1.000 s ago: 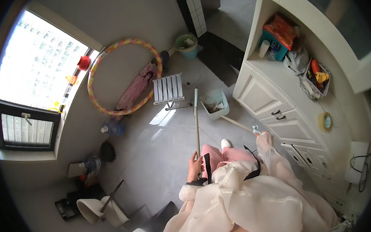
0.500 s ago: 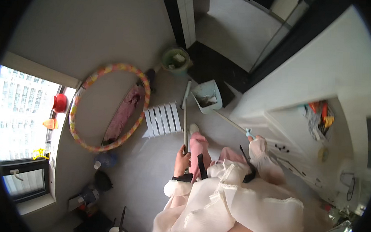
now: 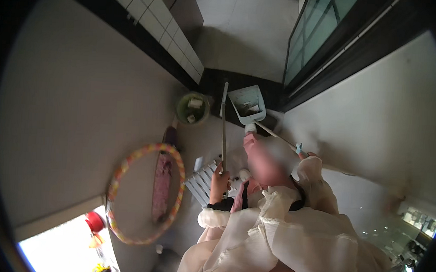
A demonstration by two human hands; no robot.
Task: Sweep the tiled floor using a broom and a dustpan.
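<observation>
My left hand (image 3: 219,183) is closed round the pale shaft of a broom (image 3: 224,136). The broom's narrow head stands ahead of me, just left of the dustpan. In my right hand (image 3: 311,155) is the handle end of a light blue long-handled dustpan (image 3: 258,114); the fingers are partly hidden by the sleeve. The dustpan's scoop hangs or rests over the dark doorway strip, I cannot tell which. Dark debris and a pale scrap (image 3: 253,109) lie inside it. My foot, in a white shoe, is just behind the scoop.
A greenish bin (image 3: 192,116) with pale litter stands left of the broom head. A hula hoop (image 3: 119,172) leans by the left wall, with a pink furry thing (image 3: 162,189) behind it. A slatted white stool (image 3: 199,186) is beside my left hand. A dark doorway strip (image 3: 275,87) lies ahead.
I have stepped forward toward the doorway, carrying broom and dustpan. The scoop is now over the dark strip; the bin and the hoop appear nearer and lower in view.
</observation>
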